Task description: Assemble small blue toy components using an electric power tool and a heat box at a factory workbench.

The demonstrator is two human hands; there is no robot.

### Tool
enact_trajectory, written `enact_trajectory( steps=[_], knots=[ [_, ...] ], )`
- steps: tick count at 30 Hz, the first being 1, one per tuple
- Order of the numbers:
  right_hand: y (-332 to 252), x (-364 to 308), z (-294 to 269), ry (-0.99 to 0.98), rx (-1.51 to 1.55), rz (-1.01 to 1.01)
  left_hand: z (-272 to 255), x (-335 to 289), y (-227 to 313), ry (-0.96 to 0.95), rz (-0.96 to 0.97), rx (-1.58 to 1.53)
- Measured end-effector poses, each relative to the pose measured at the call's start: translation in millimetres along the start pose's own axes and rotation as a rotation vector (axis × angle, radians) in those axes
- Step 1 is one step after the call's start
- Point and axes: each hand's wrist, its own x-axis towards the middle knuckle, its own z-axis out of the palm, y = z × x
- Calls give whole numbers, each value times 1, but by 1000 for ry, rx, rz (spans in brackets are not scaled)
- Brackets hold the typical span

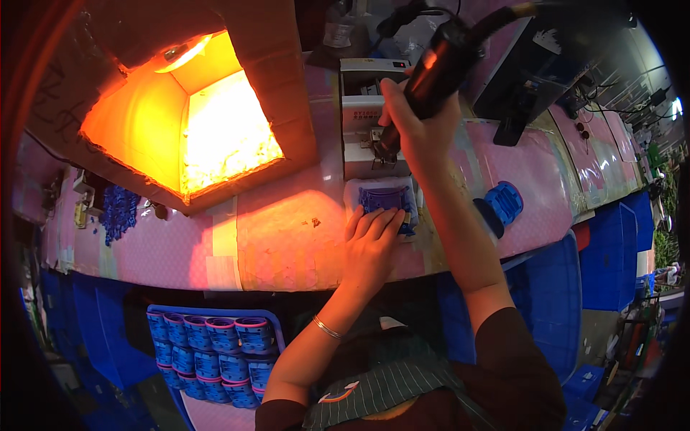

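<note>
My right hand (410, 118) grips a black power screwdriver (431, 68) held upright, its tip pointing down over the bench. My left hand (370, 241) lies flat on a blue plastic part (384, 197), which rests on a white pad (353, 192) on the pink bench top. The fingers of that hand press on the part's near edge. A thin bracelet is on my left wrist. The screwdriver's tip is hidden behind my right hand.
A cardboard hood (187, 115) with a bright orange lamp stands at the left. A white machine (366, 108) sits behind the pad. Another blue part (503, 205) lies to the right. A blue tray (212, 355) of round blue pieces sits below the bench edge. Blue crates (553, 302) stand at the right.
</note>
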Motion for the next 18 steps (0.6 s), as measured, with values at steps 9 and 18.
enact_trajectory(
  steps=[9, 18],
  knots=[
    [-7, -12, 4, -71, -2, 172, -1, 1, -3, 29, -10, -31],
    [-10, -46, -1, -57, 78, 346, 1, 0, -3, 17, -9, -29]
  ],
)
